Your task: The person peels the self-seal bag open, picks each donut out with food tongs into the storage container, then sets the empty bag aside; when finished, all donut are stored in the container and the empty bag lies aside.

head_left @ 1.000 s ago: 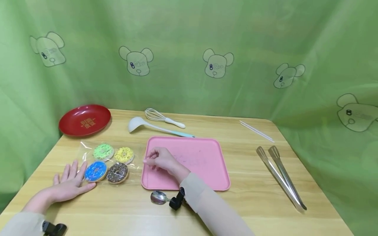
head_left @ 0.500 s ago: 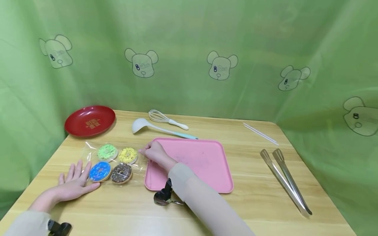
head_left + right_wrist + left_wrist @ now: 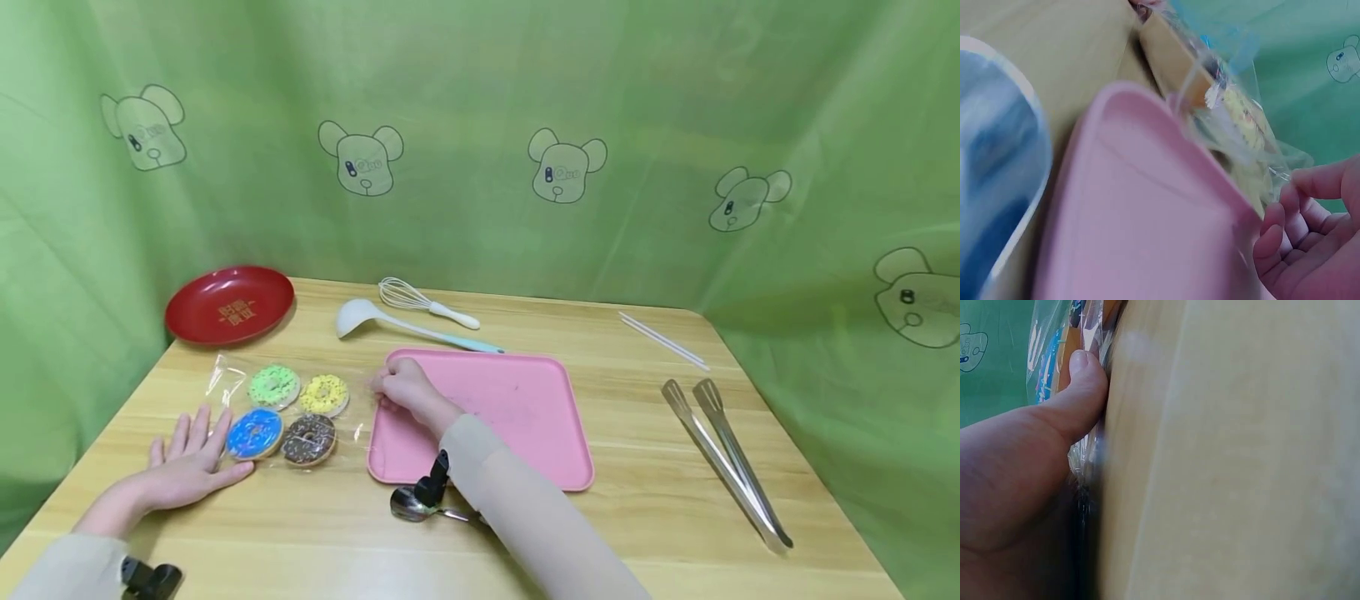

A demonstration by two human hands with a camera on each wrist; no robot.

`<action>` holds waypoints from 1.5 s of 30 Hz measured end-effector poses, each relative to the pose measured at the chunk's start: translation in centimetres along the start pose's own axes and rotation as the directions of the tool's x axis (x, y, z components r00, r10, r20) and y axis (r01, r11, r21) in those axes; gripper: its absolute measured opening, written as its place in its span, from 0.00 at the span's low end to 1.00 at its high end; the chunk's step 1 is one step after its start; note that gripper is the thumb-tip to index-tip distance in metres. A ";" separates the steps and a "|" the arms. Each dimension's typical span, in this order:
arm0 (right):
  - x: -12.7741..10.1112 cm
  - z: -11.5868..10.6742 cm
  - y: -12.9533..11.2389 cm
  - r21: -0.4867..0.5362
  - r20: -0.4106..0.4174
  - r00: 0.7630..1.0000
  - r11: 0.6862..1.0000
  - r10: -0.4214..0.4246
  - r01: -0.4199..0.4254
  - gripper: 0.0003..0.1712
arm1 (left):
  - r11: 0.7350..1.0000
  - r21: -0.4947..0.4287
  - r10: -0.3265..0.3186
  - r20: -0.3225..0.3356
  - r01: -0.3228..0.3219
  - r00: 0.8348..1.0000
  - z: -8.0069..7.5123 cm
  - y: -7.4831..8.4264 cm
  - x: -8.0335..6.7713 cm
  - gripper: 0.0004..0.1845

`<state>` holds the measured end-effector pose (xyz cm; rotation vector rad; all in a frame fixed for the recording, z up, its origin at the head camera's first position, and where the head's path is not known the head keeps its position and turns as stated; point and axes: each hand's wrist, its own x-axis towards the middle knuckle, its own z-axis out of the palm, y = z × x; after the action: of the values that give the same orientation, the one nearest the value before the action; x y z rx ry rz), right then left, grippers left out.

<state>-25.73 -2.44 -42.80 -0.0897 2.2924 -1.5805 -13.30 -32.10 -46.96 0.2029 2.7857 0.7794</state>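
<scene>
Four-part plastic packaging aside, several doughnuts lie in a clear plastic bag on the table: a green one, a yellow one, a blue one and a chocolate-brown one. My left hand rests with spread fingers on the bag's left end, its thumb beside the blue doughnut. Over the left rim of the pink tray, my right hand pinches the bag's right edge between thumb and forefinger. That pinch shows in the right wrist view, where the film reaches the fingertips.
A red plate stands at the back left. Behind the tray lie a ladle and a whisk. A spoon lies in front of it, partly hidden by the right wrist camera. Metal tongs and white sticks are at right.
My right hand first moved left from above the tray to the bag's right edge, then drew back slightly right with the film pinched. The left hand kept its place on the bag.
</scene>
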 end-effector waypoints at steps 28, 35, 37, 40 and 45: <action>-1.5 -2.1 1.3 0.131 0.073 0.989 0.982 0.130 -0.139 0.08 | 1.000 0.016 0.000 0.026 0.000 1.000 -0.6 0.7 -0.8 0.51; -1.7 -2.6 1.5 0.158 0.097 0.983 0.973 0.153 -0.167 0.11 | 0.999 0.037 0.010 0.018 -0.011 1.000 -1.3 -0.1 -1.3 0.49; -1.6 -2.8 1.5 0.153 0.106 0.982 0.974 0.154 -0.169 0.12 | 0.999 0.041 0.005 0.010 -0.006 1.000 -1.4 -0.3 -1.5 0.49; -1.4 -3.0 1.6 0.146 0.115 0.981 0.974 0.156 -0.172 0.12 | 0.999 0.046 0.013 0.000 -0.013 1.000 -1.6 -0.6 -1.7 0.48; -1.8 -4.2 1.4 0.146 0.130 0.984 0.979 0.124 -0.143 0.13 | 0.999 0.055 -0.001 0.013 0.000 1.000 -2.1 -0.5 -1.8 0.49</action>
<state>-25.21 2.33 -42.31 0.0083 2.0329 -1.6314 -12.14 -33.91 -45.17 0.2164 2.7970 0.6998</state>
